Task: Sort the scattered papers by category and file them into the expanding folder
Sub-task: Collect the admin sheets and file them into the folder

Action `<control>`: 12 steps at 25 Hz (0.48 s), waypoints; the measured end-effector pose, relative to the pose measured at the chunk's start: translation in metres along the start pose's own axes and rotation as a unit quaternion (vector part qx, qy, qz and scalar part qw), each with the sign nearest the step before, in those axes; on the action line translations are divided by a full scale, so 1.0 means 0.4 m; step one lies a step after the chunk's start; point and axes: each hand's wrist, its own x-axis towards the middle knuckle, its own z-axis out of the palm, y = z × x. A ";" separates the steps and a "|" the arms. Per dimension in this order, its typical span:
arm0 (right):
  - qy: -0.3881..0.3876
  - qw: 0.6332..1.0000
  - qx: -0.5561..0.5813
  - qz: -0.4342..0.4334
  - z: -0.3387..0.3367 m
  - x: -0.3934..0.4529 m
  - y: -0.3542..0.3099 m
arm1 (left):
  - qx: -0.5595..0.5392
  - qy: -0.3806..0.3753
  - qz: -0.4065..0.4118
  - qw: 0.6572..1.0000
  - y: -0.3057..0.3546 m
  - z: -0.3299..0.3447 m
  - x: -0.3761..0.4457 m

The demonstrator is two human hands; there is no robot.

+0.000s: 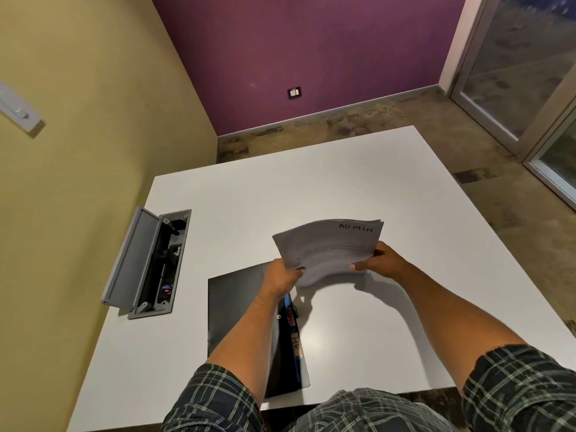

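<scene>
Paper stack (327, 247) marked ADMIN on its top sheet hangs in the air above the white table (358, 182), just beyond the open grey folder (237, 307). The left hand (282, 275) pinches the near left corner, and the right hand (381, 260) grips the near right edge, thumb on top. The sheets sag between the two grips. Coloured tabs (293, 332) show along the folder's right side, one reading ADMIN, another HR. To file well, I judge the stack wants squaring first, then lowering edge-first into the pocket behind the matching tab, with one hand freed to spread that pocket so no sheet catches or slips next door
</scene>
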 end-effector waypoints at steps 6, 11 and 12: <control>0.016 0.999 0.007 -0.044 -0.006 0.000 -0.043 | -0.154 0.004 -0.016 0.988 0.012 -0.024 0.018; 0.086 0.980 0.173 -0.038 0.001 0.021 -0.081 | -0.362 -0.079 -0.059 0.927 0.032 -0.022 0.018; 0.084 0.976 0.199 -0.030 0.005 0.022 -0.085 | -0.375 -0.089 -0.062 0.921 0.035 -0.014 0.014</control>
